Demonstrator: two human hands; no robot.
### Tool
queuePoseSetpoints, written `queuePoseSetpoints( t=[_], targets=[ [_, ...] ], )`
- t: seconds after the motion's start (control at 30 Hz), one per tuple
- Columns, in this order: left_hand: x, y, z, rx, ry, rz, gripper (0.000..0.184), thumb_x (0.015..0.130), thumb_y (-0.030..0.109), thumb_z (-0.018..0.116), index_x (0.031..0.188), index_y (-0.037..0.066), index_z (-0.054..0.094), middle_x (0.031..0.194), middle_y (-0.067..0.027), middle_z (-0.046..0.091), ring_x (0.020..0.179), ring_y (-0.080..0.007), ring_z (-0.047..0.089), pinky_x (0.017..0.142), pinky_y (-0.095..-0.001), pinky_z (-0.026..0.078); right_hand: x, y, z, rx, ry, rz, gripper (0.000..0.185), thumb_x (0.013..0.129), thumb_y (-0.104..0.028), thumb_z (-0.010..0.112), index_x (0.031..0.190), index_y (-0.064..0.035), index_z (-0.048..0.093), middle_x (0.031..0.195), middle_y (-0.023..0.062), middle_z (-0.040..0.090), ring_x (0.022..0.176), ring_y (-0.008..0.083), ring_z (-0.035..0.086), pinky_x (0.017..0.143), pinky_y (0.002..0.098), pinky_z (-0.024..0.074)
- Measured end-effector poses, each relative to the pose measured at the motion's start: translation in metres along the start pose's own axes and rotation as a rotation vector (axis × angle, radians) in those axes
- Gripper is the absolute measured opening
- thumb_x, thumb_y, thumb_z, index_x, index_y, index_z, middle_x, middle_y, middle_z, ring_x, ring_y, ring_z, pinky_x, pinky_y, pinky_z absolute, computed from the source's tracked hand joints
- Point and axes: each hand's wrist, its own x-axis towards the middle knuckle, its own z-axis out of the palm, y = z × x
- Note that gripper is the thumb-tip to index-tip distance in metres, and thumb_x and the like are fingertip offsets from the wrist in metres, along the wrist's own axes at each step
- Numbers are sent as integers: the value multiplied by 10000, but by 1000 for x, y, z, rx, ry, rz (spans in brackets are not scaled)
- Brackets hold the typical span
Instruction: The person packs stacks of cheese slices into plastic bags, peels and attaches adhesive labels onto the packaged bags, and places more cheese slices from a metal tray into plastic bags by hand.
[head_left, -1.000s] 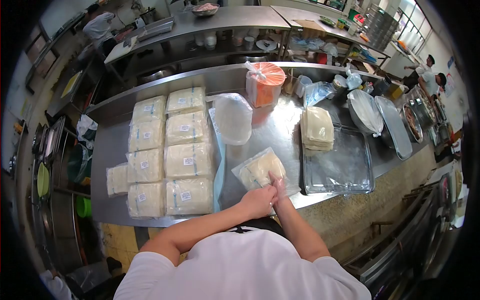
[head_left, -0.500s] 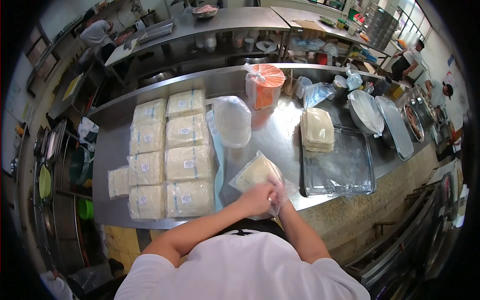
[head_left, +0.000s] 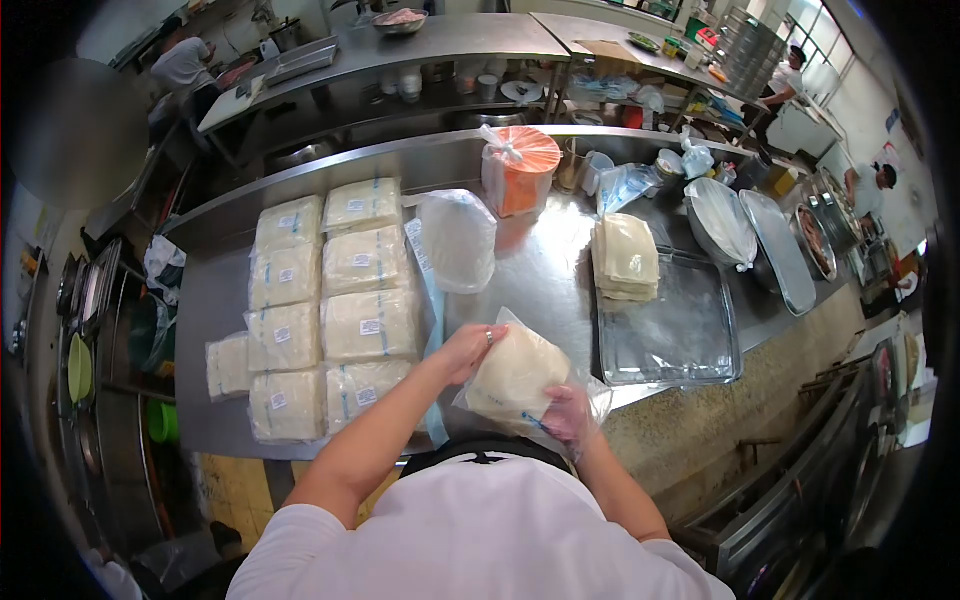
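A clear plastic bag of pale dough sheets (head_left: 520,370) is between my two hands, low over the front of the steel table. My left hand (head_left: 470,352) pinches the bag's upper left edge, a ring on one finger. My right hand (head_left: 568,412) grips the lower right side, where loose film lies over the fingers and blurs them. A stack of similar bare sheets (head_left: 629,255) sits at the left end of a glass-like tray (head_left: 670,335), right of my hands. Left of them, filled, labelled packs (head_left: 368,322) lie in two columns, beside a pile of empty plastic bags (head_left: 458,240).
Behind stands a bagged orange-red container (head_left: 520,170). A plastic-covered bowl (head_left: 722,222) and a lidded tray (head_left: 778,252) line the table's right end. A steel rim (head_left: 400,155) edges the back. Several co-workers stand farther off, one at upper left (head_left: 185,70).
My left hand has moved from the bag's gathered right end to its upper left edge. The bag has turned and spread flatter, and my right hand now shows along its right side.
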Motion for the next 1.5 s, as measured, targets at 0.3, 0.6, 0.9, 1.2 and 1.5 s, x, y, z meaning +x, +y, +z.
queuePoseSetpoints(
  t=[0.3,0.6,0.9,1.2,1.5],
  targets=[
    [-1,11,4,188,-91,-19,244,971,148,698,1174,13,687,1091,-80,729,980,-199,709,883,-378,573,-21,-24,44,-177,82,-2,758,790,-18,650,1505,-5,398,1455,189,532,1340,364,543,1142,526,440],
    [13,7,-11,-132,-183,115,97,946,56,696,1028,61,644,1124,-100,719,958,-198,706,881,-363,580,-29,-28,60,-253,71,38,719,785,-8,622,1475,36,425,1424,194,556,1317,364,563,1142,524,438],
    [-27,-15,1,586,-134,-57,271,998,202,694,1188,11,672,1081,-47,715,946,-128,668,844,-324,562,-27,-39,31,45,279,-4,686,818,-54,654,1462,45,437,1417,217,560,1298,398,567,1139,546,439],
    [-45,-53,-6,446,43,154,226,1047,223,615,1020,8,679,867,-23,663,747,-107,617,709,-297,557,-11,-50,14,77,220,-42,537,875,-50,583,1393,71,502,1355,237,605,1245,405,601,1126,536,457],
    [-42,-74,-35,252,399,158,202,1064,210,570,1032,27,649,844,-34,647,723,-126,618,687,-295,550,16,-59,13,-718,241,-271,538,859,-19,564,1394,19,513,1318,208,608,1242,370,597,1085,490,475]
  ],
)
